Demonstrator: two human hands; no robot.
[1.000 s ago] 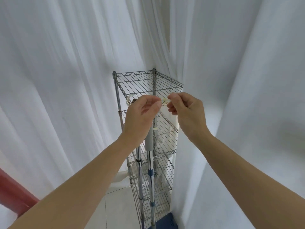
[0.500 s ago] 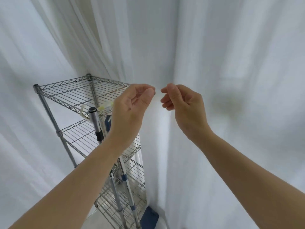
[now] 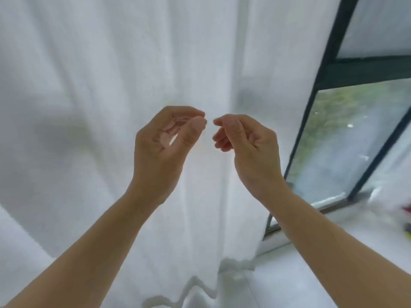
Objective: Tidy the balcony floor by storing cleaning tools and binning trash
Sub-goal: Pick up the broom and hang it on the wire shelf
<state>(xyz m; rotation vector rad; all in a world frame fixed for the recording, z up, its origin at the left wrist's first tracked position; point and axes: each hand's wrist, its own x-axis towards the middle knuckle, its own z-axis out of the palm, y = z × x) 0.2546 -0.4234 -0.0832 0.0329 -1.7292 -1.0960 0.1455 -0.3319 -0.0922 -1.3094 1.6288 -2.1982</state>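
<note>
My left hand (image 3: 164, 150) and my right hand (image 3: 251, 147) are raised side by side in front of a white curtain (image 3: 89, 85). The fingers of both are loosely curled, thumb near forefinger, and hold nothing. A small gap separates the fingertips of the two hands. No cleaning tool, rack or trash shows in this view.
A dark-framed window (image 3: 329, 63) stands at the right, with blurred greenery behind the glass. White floor tiles (image 3: 289, 274) lie below it, where the curtain hem bunches. A blurred red and yellow object (image 3: 408, 210) sits at the far right edge.
The view has swung right, away from the wire rack and the hung tool handles, which have left the frame. Both hands let go of the loop and stay raised, holding nothing.
</note>
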